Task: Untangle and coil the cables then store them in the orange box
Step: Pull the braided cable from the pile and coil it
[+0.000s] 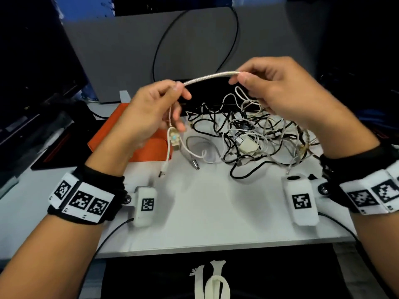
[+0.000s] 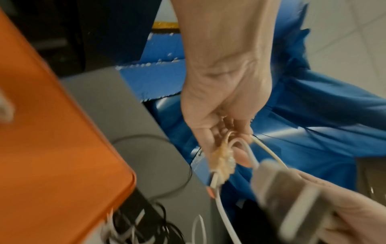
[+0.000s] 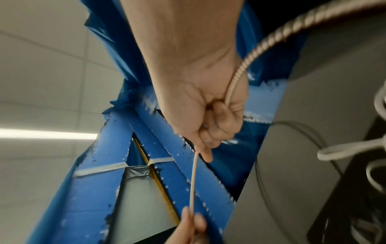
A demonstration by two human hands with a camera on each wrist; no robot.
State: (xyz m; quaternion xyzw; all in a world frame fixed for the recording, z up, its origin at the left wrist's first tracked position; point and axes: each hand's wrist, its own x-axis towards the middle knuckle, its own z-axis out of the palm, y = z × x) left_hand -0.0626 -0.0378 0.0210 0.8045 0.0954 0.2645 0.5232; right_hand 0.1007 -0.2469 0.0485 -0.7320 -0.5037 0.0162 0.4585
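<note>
A white braided cable (image 1: 210, 77) stretches between both hands above the table. My left hand (image 1: 160, 106) pinches one end of that stretch; its splitter piece (image 1: 173, 138) and short white plug leads hang below the fingers. My right hand (image 1: 254, 80) pinches the other end, and the cable (image 3: 236, 77) runs on through the palm. In the left wrist view the hand (image 2: 225, 132) grips the cable (image 2: 269, 151) and the frayed splitter (image 2: 221, 161). A tangle of black and white cables (image 1: 254, 137) lies on the table under the right hand. The orange box (image 1: 129, 134) sits at the left.
A white table (image 1: 205, 212) carries everything. A grey panel (image 1: 133, 59) with a black looped wire stands behind. Dark monitors (image 1: 32, 61) stand at the left. A black tray (image 1: 207, 91) lies behind the tangle. Loose metal plugs (image 1: 195, 165) lie near the centre.
</note>
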